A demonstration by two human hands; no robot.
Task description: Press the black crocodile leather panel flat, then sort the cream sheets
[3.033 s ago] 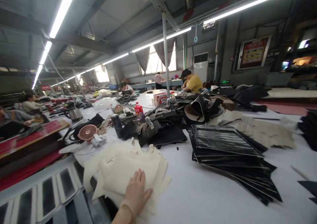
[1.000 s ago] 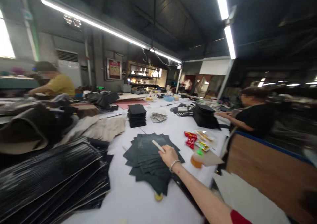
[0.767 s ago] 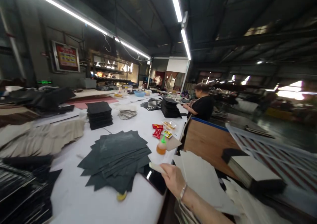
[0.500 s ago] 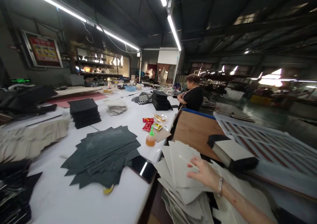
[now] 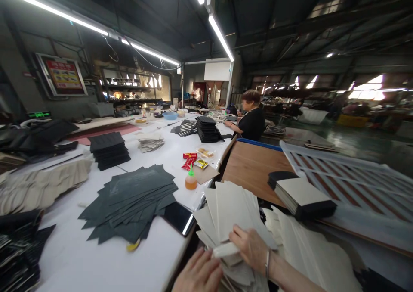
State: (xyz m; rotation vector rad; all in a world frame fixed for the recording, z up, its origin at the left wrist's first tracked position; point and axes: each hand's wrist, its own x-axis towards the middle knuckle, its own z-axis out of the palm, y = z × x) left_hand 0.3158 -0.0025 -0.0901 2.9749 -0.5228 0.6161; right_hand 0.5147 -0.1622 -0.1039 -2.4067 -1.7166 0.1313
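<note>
A fanned stack of pale cream sheets [image 5: 230, 208] lies low in front of me, just off the white table's [image 5: 80, 257] right edge. My right hand [image 5: 251, 249], a bracelet on its wrist, rests on the near end of the stack. Its fingers curl round a pale flat piece [image 5: 225, 250]; I cannot tell whether this is a stick or a sheet's edge. My left hand [image 5: 198, 274] comes in from the bottom edge, fingers stretched out flat against the stack's lower left side, holding nothing that I can see.
On the table lie a fan of dark grey sheets [image 5: 129, 199], a phone [image 5: 179, 218], an orange bottle with a green cap [image 5: 191, 181], red snack packets [image 5: 189, 159] and a black stack [image 5: 109, 150]. To the right are a wooden board [image 5: 254, 171] and black-edged cards [image 5: 303, 195]. A person in black [image 5: 252, 122] works farther along.
My view swung right from the cream pieces and black leather. My right hand left the dark sheets with a pale stick and came down onto the cream stack; my left hand has come into view.
</note>
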